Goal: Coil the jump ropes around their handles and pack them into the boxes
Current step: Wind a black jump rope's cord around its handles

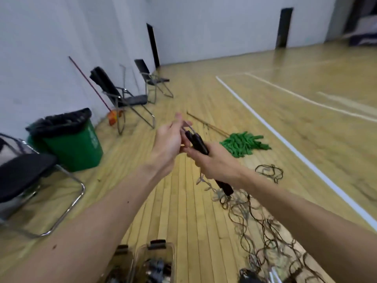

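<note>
Coiling appears to be just starting. The right hand (pixel 214 166) has its fingers clenched round the pair of black jump-rope handles (pixel 197 142), held above the wooden floor (pixel 173 201). The left hand (pixel 169 144) seems to pinch the thin brownish cord (pixel 188 127) at their top end. The rest of the cord trails down into a tangle. The next move probably calls for taut, even turns round the handles before they go into the clear plastic box (pixel 163 249).

The right hand (pixel 214 162) covers the middle of the 2 handles (pixel 196 141) it grips. The left hand (pixel 169 144) has motion-blurred fingertips, so whether they pinch the cord is unclear. The bottom edge cuts 2 boxes (pixel 155 254), their contents smeared. The ropes (pixel 265 237) blur into a tangle running off the bottom. The left edge crops a chair (pixel 24 172).
</note>
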